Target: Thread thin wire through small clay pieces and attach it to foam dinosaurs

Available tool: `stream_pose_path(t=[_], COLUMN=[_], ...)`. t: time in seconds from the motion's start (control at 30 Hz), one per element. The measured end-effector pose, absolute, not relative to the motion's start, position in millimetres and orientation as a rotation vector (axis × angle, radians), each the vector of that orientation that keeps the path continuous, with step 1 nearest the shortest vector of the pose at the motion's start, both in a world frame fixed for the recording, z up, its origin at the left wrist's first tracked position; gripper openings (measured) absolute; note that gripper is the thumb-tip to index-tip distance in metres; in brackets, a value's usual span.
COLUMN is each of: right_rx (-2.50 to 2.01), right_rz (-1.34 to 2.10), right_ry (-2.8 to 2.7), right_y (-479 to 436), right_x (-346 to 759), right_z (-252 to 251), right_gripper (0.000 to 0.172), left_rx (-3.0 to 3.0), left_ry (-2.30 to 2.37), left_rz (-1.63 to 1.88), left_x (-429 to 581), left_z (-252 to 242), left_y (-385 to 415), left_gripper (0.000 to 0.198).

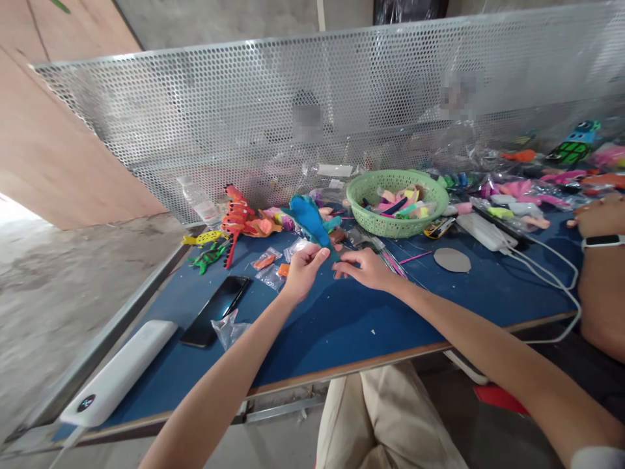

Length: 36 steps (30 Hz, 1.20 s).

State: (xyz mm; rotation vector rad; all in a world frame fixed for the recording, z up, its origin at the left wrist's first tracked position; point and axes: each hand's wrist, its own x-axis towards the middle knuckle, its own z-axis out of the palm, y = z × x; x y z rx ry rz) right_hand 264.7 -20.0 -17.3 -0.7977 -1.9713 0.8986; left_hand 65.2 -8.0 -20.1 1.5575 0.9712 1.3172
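Above the blue table (pixel 390 326), a blue clay figure (pixel 308 218) with greenish-teal fin-like parts is held up between my hands. My left hand (pixel 303 268) pinches its lower part between thumb and fingers. At the thin bottom end, the fingers of my right hand (pixel 364 267) close on the same figure. Small clear packets with orange pieces (pixel 265 262) lie just left of my left hand. Behind the figure, part of the tabletop clutter is hidden.
A green basket (pixel 359 212) holds colourful clay pieces. Left are a red-orange figure (pixel 237 218), a plastic bottle (pixel 201 203), a phone (pixel 215 312) and a white power bank (pixel 122 371). Another person's arm (pixel 603 286) rests at right near white cables (pixel 551 280). Perforated metal (pixel 234 111) stands behind.
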Motion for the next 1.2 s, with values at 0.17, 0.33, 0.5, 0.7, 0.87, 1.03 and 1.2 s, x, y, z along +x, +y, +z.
stream_pose_path(t=[0.17,0.33,0.5,0.7,0.87,1.03,1.2], right_rx=[-0.888,-0.858,-0.820,-0.732,-0.495,-0.485,-0.596], right_rz=[0.640,0.633,0.694,1.006,1.332,1.394,1.262], right_ry=[-2.020,-2.025,-2.034,-1.957,-1.926,-1.924,-2.075], right_y=[-18.8,-16.6,-15.7,-12.2,-10.0,-10.5,-12.4], right_x=[267.3,266.5,265.1,266.2,264.5,263.5,269.9], right_z=[-18.2,-19.4,-20.0,-23.0,-26.9,-27.1,-19.1], right_gripper=[0.039,0.039,0.036,0.036,0.036,0.037,0.039], left_rx=[1.561,1.551,1.580,1.343,1.194,1.215,1.184], left_ry=[1.000,1.004,1.010,0.771,0.573,0.614,0.679], left_rz=[1.288,1.335,1.323,1.366,1.263,1.262,1.263], left_x=[71.2,74.1,71.3,71.5,67.6,63.3,60.7], left_z=[-18.7,-17.8,-17.9,-23.1,-17.9,-18.6,-21.4], left_y=[-12.3,-14.7,-13.3,-7.2,-8.9,-8.4,-4.5], left_gripper=[0.031,0.026,0.027,0.031,0.032,0.028,0.039])
